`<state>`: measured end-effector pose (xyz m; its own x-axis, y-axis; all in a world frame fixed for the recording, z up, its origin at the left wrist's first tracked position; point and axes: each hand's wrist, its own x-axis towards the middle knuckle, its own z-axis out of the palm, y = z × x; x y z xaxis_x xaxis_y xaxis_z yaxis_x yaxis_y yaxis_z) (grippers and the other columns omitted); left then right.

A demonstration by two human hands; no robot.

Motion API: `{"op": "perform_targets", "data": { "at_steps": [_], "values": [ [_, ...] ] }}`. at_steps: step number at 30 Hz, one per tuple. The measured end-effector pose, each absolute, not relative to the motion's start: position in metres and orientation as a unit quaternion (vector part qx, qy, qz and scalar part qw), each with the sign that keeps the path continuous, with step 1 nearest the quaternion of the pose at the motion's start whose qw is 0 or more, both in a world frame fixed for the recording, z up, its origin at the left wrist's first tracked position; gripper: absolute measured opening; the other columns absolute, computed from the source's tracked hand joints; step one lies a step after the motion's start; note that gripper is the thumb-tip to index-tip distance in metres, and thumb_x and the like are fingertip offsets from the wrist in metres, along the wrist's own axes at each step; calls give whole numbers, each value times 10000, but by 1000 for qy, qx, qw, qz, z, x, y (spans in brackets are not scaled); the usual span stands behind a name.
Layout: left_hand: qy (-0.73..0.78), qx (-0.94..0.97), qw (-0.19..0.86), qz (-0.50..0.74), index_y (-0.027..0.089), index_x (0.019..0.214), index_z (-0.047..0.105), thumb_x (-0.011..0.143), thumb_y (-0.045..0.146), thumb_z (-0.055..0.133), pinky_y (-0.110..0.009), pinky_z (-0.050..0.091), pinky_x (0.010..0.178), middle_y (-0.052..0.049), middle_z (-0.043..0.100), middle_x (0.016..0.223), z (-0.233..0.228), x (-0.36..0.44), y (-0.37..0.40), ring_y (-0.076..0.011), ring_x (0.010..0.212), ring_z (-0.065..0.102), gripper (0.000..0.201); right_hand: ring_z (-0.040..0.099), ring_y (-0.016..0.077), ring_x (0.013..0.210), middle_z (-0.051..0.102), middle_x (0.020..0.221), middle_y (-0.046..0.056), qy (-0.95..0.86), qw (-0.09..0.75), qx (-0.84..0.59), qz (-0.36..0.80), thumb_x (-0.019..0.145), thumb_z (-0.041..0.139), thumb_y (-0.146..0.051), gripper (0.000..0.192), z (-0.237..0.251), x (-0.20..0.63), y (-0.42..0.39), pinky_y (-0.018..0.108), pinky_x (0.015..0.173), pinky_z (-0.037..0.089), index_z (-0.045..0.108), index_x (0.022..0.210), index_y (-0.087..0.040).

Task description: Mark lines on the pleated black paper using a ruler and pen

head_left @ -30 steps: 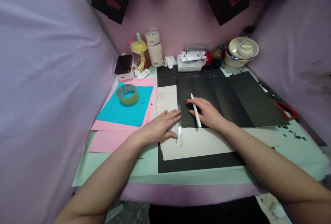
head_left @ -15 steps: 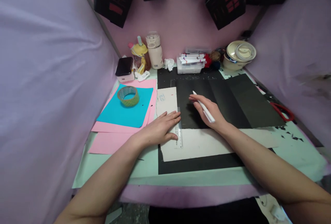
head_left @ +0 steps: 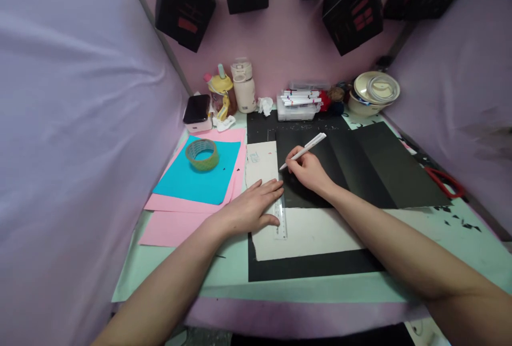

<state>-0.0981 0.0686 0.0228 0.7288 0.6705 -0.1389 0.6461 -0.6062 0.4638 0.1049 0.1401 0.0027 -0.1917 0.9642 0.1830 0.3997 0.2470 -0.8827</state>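
Note:
My right hand [head_left: 310, 169] grips a white pen [head_left: 306, 150], its tip pointing down at the left edge of a black sheet [head_left: 320, 146] near the top of a clear ruler [head_left: 281, 223]. Flat over the ruler lies my left hand [head_left: 256, 204], fingers stretched out, thumb apart, pressing it along the sheet's left edge. Part of the ruler is hidden under that hand. Beneath the black sheet is a white board [head_left: 312, 234], showing at the left and in front. Under the board, another black sheet [head_left: 312, 270] sticks out toward me.
To the left, a tape roll [head_left: 205, 162] rests on blue paper [head_left: 192, 188] over pink sheets [head_left: 172, 234]. Red-handled scissors [head_left: 444, 182] and black scraps [head_left: 466, 225] lie right. Along the back stand a bottle [head_left: 244, 90], a box with markers [head_left: 298, 114] and a lidded bowl [head_left: 372, 93].
My right hand has turned the pen from pointing away to tip down and brought it left to the ruler's upper end. My left hand stays on the ruler. The camera view has shifted slightly.

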Motion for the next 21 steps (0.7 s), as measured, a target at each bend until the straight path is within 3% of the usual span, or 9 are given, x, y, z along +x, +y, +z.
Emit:
{"op": "perform_targets", "data": {
  "at_steps": [21],
  "values": [
    [368, 894, 256, 33, 178, 1443, 377, 861, 484, 614, -465, 141, 1191, -129, 266, 1558, 23, -98, 69, -235, 1462, 178, 699, 531, 146, 574, 594, 608, -26, -697, 387, -490, 354, 799, 518, -273, 105, -7, 104, 140, 269, 590, 396, 525, 707, -223]
  ]
}}
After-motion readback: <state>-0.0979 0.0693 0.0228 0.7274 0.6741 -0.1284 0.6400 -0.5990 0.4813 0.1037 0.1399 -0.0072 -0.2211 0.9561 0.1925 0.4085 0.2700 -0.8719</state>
